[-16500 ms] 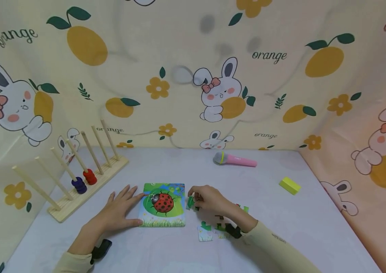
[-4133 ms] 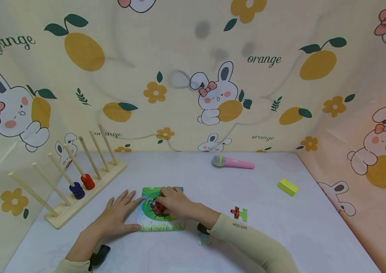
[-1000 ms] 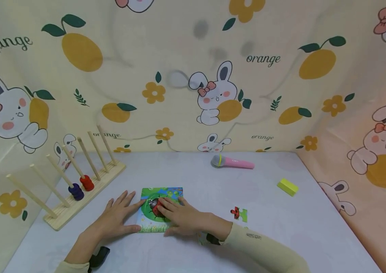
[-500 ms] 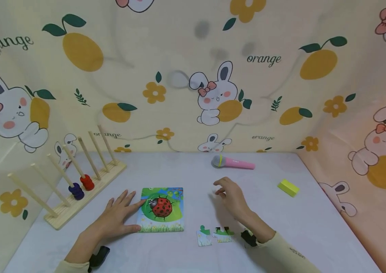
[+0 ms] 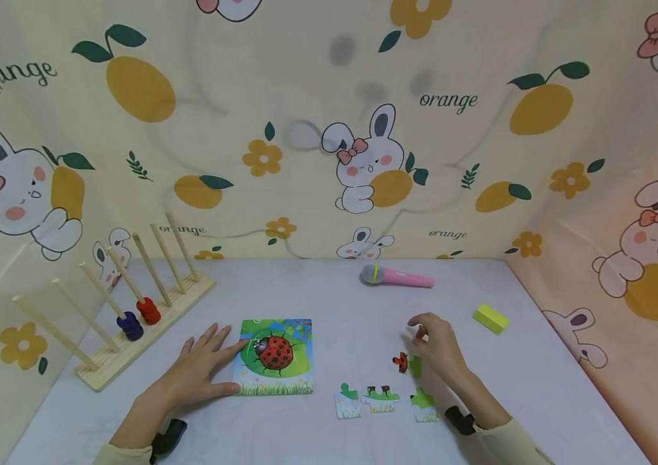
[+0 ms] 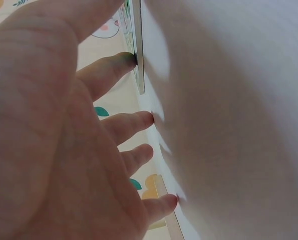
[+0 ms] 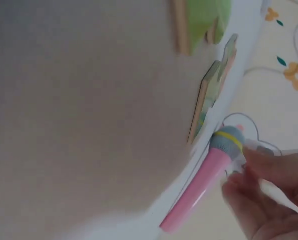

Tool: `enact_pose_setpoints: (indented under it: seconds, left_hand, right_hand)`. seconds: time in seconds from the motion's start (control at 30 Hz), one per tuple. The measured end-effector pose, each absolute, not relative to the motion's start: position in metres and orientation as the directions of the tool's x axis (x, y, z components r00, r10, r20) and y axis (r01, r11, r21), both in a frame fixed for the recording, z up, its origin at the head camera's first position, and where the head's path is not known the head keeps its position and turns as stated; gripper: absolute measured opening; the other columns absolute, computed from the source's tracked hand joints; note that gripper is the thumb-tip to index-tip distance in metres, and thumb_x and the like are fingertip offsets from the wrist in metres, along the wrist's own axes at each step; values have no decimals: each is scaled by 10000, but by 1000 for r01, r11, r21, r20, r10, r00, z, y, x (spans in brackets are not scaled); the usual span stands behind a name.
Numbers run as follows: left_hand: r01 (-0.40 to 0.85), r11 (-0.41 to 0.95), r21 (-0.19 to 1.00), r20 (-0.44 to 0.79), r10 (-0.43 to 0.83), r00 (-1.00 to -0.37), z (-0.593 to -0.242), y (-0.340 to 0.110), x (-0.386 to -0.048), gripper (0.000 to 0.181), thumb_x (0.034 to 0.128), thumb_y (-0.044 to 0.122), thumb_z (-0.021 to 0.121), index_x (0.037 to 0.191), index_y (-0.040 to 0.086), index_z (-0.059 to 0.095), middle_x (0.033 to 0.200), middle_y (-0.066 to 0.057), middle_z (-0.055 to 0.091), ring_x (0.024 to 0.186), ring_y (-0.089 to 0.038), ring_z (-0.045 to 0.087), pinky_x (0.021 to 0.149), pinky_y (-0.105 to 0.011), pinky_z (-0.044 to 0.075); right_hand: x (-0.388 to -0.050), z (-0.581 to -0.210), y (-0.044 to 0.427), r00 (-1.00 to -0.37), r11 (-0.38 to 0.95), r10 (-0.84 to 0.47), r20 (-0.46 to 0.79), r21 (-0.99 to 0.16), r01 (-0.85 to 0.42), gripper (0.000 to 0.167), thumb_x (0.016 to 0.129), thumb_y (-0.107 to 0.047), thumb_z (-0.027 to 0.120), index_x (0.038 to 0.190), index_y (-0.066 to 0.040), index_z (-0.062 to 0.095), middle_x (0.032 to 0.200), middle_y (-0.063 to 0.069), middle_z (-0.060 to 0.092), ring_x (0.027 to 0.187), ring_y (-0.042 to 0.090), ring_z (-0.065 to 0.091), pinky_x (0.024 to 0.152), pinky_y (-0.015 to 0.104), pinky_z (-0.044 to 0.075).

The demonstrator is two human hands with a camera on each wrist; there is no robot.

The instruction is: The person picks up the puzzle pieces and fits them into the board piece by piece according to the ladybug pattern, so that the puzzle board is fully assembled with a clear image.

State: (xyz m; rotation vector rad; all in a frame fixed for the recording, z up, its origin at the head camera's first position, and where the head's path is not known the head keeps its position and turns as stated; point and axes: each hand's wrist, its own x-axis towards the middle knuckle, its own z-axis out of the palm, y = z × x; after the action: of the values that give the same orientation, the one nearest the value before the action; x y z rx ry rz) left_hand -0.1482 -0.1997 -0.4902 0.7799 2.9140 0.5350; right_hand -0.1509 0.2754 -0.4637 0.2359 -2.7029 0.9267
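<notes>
Red ladybug board [image 5: 275, 357] at my left hand [image 5: 197, 367], puzzle pieces near my right

The board lies flat on the white table [image 5: 305, 433], its picture facing up. My left hand is spread wide, not grasping; the index finger and thumb touch the board's left edge, while the other fingers fan out toward the peg rack [image 5: 173, 312] (blue rings [image 5: 130, 326] on one peg, red rings [image 5: 148, 311] on the next).

My right hand [image 5: 440, 342] is well apart from the board, free, the fingers loosely curled over the table. Just beside it, partly behind my hand in the head view, is a red-and-green piece [image 5: 400, 363]. Nearer to me lie three more in a row: a left grass piece [image 5: 347, 403], a middle grass piece [image 5: 381, 402] and a right grass piece [image 5: 424, 407]. Farther off are the pink microphone [image 5: 404, 277] and, to the right, a yellow block [image 5: 491, 319].
</notes>
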Motion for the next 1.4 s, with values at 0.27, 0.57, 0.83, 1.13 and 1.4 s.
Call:
enact_pose_setpoints:
  seconds: [0.27, 0.57, 0.83, 1.13, 1.4]
  left_hand:
    - [464, 811, 355, 5, 495, -869, -489, -198, -148, 878, 776, 722, 664, 1478, 218, 506, 1562, -250, 330, 1442, -529, 185, 1025, -813, 162]
    - [467, 813, 348, 6, 497, -868, -490, -198, -149, 884, 776, 725, 661, 1479, 213, 503, 1561, -254, 329, 1439, -531, 187, 1024, -814, 164]
    - [469, 812, 348, 8, 497, -868, -489, -197, -148, 878, 777, 721, 663, 1476, 212, 507, 1559, -252, 334, 1440, -529, 192, 1025, -812, 166]
    - [469, 815, 340, 9, 496, -868, -489, -197, -148, 881, 774, 729, 659, 1473, 213, 512, 1557, -249, 342, 1438, -530, 198, 1021, -814, 174]
    - [468, 814, 343, 11, 495, -869, -491, -197, -148, 883, 772, 733, 658, 1476, 221, 509, 1560, -245, 337, 1441, -525, 191, 1024, -814, 165]
  right_hand:
    - [-141, -466, 281, -964, 735, -83, 253, -637, -231, 343, 806, 238, 605, 1087, 52, 670, 1093, 170, 693, 947, 308, 676, 889, 529, 540]
    - [-132, -466, 280, -971, 815, -183, 153, -528, -237, 253, 805, 87, 724, 1040, -5, 711, 985, 80, 673, 949, 269, 633, 828, 440, 544]
    - [-131, -467, 281, -974, 813, -212, 82, -538, -222, 327, 769, 91, 737, 1077, -9, 699, 943, 34, 623, 884, 207, 598, 750, 344, 538]
    - [-129, -466, 280, -974, 822, -220, 48, -528, -212, 370, 733, 57, 794, 1080, -34, 701, 935, 26, 609, 876, 199, 589, 732, 343, 516]
    - [-130, -466, 282, -976, 830, -218, 19, -523, -195, 385, 736, 16, 792, 1102, -58, 699, 934, 17, 603, 870, 188, 576, 768, 392, 486]
